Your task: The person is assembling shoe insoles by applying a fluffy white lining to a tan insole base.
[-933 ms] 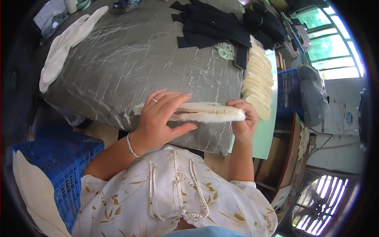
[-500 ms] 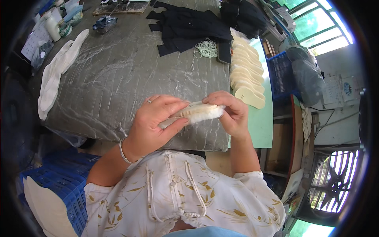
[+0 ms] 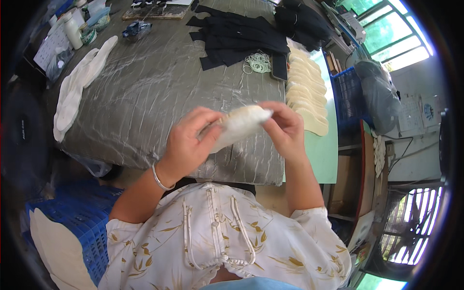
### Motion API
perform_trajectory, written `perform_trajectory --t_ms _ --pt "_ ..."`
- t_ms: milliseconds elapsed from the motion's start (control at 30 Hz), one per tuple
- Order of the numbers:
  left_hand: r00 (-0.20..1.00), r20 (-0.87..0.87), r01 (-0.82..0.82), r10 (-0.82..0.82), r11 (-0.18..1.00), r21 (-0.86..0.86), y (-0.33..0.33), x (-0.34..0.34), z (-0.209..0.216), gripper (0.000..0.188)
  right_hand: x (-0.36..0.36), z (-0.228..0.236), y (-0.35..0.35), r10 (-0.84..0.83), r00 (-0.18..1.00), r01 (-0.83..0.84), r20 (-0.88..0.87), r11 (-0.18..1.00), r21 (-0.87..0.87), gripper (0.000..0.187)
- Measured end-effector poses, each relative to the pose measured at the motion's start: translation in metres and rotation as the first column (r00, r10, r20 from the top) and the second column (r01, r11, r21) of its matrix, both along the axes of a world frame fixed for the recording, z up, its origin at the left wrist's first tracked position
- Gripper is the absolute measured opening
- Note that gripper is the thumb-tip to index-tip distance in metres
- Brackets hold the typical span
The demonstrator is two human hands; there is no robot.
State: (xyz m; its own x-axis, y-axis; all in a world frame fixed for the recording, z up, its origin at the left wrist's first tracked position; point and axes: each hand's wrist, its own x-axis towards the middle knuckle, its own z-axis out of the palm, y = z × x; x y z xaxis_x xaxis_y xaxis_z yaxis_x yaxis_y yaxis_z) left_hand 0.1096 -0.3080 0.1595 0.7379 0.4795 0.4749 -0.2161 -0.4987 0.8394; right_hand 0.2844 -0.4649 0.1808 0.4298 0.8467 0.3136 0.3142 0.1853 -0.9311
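Above the near part of the table, a cream insole (image 3: 240, 126) with a fluffy white side is held between my two hands, slightly blurred by motion. My left hand (image 3: 189, 137) pinches its left end between thumb and fingers. Its other end is gripped by my right hand (image 3: 286, 130), the thumb below and fingers on top. Whether it is one insole or several pressed together, I cannot tell. To the right of my right hand lies an overlapping row of cream insoles (image 3: 308, 92). White insole-shaped pieces (image 3: 79, 89) lie along the table's left side.
The grey table (image 3: 140, 101) has a plastic-like cover. Toward its back are black fabric pieces (image 3: 241, 41), pale green elastic bands (image 3: 258, 63) and a dark phone (image 3: 279, 66). A white bottle (image 3: 72, 33) stands far left. Blue crates (image 3: 92, 217) sit low left, with cream sheets (image 3: 58, 246) beside them.
The insole has been tilted up, so its white face shows more than its edge. Both hands still hold it and have risen slightly. The view has shifted a little.
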Motion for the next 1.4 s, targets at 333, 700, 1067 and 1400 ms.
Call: perform_trajectory --t_ms 333,700,1067,1400 --pt "0.884 0.468 0.394 0.006 0.529 -0.752 0.065 -0.008 -0.005 0.030 -0.018 0.009 0.051 0.111 0.993 -0.111 -0.024 0.993 0.028 0.032" --pt "0.885 0.461 0.394 0.060 0.432 -0.811 0.066 -0.003 -0.029 0.033 -0.063 -0.011 0.054 -0.323 0.885 0.195 0.336 0.912 0.362 0.048" --pt "0.808 0.587 0.546 0.047 0.314 -0.777 0.074 0.001 -0.035 0.032 -0.059 -0.042 0.039 -0.425 0.855 0.323 0.296 0.884 0.338 0.029" --pt "0.839 0.511 0.420 0.188 0.374 -0.827 0.063 0.003 -0.023 0.027 -0.061 -0.051 0.040 -0.496 0.782 0.373 0.377 0.858 0.354 0.027"
